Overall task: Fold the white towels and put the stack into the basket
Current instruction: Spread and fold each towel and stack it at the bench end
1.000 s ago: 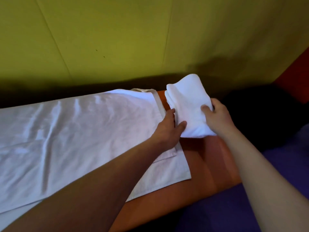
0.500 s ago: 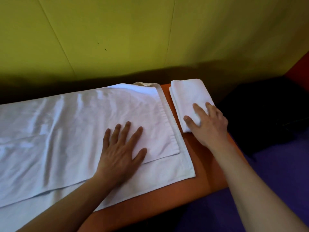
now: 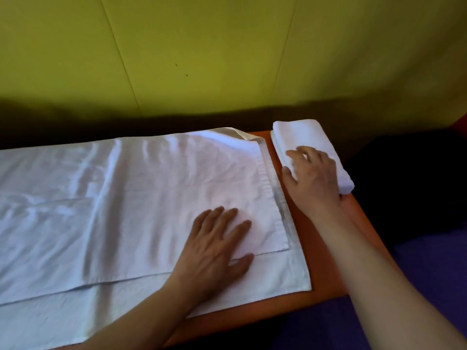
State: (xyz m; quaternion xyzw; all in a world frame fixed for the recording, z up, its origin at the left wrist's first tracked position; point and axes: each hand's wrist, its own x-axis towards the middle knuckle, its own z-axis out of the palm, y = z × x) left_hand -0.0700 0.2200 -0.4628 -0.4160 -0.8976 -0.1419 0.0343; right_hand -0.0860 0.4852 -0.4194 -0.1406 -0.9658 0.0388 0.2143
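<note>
A folded white towel (image 3: 303, 136) lies at the far right end of the orange table (image 3: 326, 248). My right hand (image 3: 313, 175) rests flat on top of it, fingers straight. Two large white towels (image 3: 121, 198) lie spread out over most of the table, one on top of the other, the lower one showing along the near and right edges. My left hand (image 3: 217, 246) presses flat on the upper towel near its right corner, fingers spread. No basket is in view.
A yellow-green wall (image 3: 227, 51) stands right behind the table. A dark object (image 3: 414, 178) sits to the right of the table, and purple fabric (image 3: 429, 269) lies at the lower right.
The folded towel, held up by both hands a second ago, now lies on the table under my right hand. My left hand moved onto the spread towel and rests flat there.
</note>
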